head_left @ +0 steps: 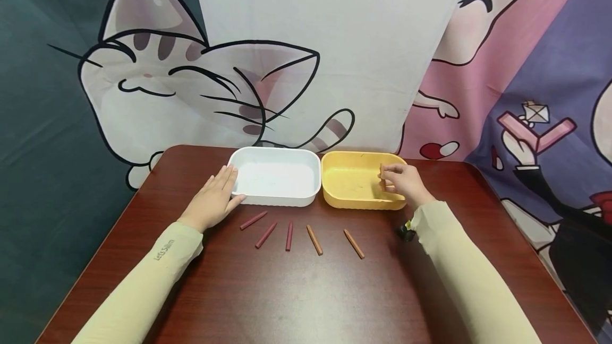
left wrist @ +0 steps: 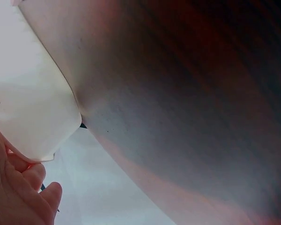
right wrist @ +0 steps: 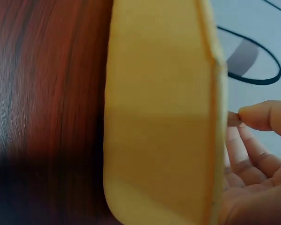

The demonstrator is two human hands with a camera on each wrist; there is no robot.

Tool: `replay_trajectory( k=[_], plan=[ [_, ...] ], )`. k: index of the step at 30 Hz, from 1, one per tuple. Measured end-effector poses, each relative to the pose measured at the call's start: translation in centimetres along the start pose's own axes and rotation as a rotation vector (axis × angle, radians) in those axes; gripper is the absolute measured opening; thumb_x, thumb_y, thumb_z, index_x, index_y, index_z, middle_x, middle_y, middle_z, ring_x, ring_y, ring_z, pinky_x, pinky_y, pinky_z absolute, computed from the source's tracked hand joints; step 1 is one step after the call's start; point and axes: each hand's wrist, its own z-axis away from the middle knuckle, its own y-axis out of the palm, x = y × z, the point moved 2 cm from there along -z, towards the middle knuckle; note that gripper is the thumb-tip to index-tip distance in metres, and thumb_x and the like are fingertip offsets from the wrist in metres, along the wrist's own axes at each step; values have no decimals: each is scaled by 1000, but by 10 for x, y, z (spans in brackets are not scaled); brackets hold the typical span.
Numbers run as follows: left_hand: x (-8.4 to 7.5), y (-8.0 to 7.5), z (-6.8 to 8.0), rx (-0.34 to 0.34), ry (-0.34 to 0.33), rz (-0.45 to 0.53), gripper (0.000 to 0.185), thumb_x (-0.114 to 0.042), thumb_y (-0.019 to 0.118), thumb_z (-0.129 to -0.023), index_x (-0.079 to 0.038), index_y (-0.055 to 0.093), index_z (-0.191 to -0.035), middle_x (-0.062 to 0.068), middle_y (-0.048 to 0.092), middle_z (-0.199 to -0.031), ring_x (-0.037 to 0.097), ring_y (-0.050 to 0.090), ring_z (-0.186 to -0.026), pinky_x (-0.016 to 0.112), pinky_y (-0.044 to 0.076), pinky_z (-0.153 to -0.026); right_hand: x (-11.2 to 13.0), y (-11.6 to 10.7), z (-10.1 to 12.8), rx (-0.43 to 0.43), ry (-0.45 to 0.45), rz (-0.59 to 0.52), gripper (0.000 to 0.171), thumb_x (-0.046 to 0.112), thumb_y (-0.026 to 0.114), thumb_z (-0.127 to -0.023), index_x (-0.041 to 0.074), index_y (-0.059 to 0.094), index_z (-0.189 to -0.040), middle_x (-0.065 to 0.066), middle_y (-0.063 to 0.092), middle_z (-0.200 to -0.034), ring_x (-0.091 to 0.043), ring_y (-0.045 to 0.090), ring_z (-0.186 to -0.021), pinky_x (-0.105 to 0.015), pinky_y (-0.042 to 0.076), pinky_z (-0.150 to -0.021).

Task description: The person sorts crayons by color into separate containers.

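My right hand (head_left: 401, 180) is over the right part of a yellow tray (head_left: 341, 179), pinching an orange-brown crayon (head_left: 382, 171) between thumb and fingertips. In the right wrist view a small end of that crayon (right wrist: 234, 118) shows past the tray's rim, under the thumb. My left hand (head_left: 212, 199) rests at the left side of a white tray (head_left: 274, 174), fingers straight along its edge and thumb by the front corner. The left wrist view shows the fingers (left wrist: 35, 176) at the white tray's rim.
On the brown table (head_left: 296, 296), in front of the trays, lie three dark red crayons (head_left: 265, 235) and two orange-brown crayons (head_left: 354, 243). A small black object (head_left: 406, 231) is by the right cuff. A cartoon-printed cloth (head_left: 373, 57) hangs behind the table.
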Motion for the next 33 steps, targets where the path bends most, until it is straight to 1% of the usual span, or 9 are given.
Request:
replay_trajectory(
  k=[6, 11, 14, 16, 22, 26, 29, 31, 33],
  plan=[
    [0, 2, 1, -7, 4, -5, 76, -40, 51, -105, 10, 24, -156, 26, 20, -164, 41, 15, -153, 58, 19, -121, -7, 0, -13, -64, -58, 373, 33, 11, 59, -97, -11, 63, -121, -23, 69, -101, -19, 66, -74, -23, 57, -65],
    [0, 2, 2, -16, 11, -13, 76, -40, 52, -105, 11, 25, -155, 27, 21, -164, 42, 18, -152, 58, 19, -121, -12, 0, -21, -91, -142, 631, 14, 6, 62, -86, -4, 70, -80, -4, 60, -60, -19, 56, -60, -25, 45, -56],
    [0, 1, 2, -19, 12, -19, 76, -40, 52, -105, 11, 25, -155, 26, 22, -164, 42, 19, -152, 58, 19, -121, -14, 0, -26, -85, -193, 727, 29, 8, 62, -86, 7, 59, -57, 5, 45, -50, -16, 48, -53, -26, 39, -52],
    [0, 1, 2, -19, 11, -21, 77, -41, 52, -105, 11, 25, -155, 26, 21, -164, 41, 18, -152, 58, 19, -121, -15, 0, -27, -88, -199, 772, 37, 10, 61, -87, 13, 49, -52, 7, 38, -49, -15, 43, -49, -26, 35, -50],
    [-1, 1, 0, -8, 9, -18, 77, -41, 51, -105, 10, 25, -155, 26, 21, -164, 40, 16, -153, 57, 18, -122, -12, 1, -23, -125, -163, 822, 37, 7, 59, -83, 16, 39, -54, 6, 32, -52, -15, 36, -50, -27, 30, -48],
    [-1, 2, -1, -5, 11, -17, 77, -41, 51, -105, 11, 24, -155, 26, 21, -164, 40, 16, -153, 57, 18, -121, -10, 1, -20, -130, -173, 813, 23, 5, 59, -82, 7, 51, -61, -1, 45, -58, -20, 45, -57, -30, 39, -55],
    [0, 2, -2, -7, 11, -17, 77, -41, 51, -105, 11, 24, -155, 27, 21, -164, 41, 16, -153, 57, 19, -121, -9, 2, -18, -131, -191, 786, 14, 4, 58, -83, -7, 66, -82, -14, 64, -77, -30, 58, -73, -40, 51, -70],
    [0, 1, -2, -7, 10, -18, 76, -41, 51, -106, 11, 24, -155, 27, 21, -163, 41, 17, -153, 57, 19, -121, -8, 3, -16, -129, -207, 765, 26, 5, 57, -83, -11, 68, -100, -21, 70, -93, -34, 63, -85, -46, 53, -82],
    [0, 1, -2, -6, 9, -16, 76, -41, 50, -106, 11, 24, -155, 27, 21, -163, 41, 17, -153, 57, 19, -121, -9, 4, -14, -120, -222, 737, 32, 5, 57, -83, -12, 67, -107, -24, 70, -97, -36, 64, -89, -49, 53, -86]
  ],
)
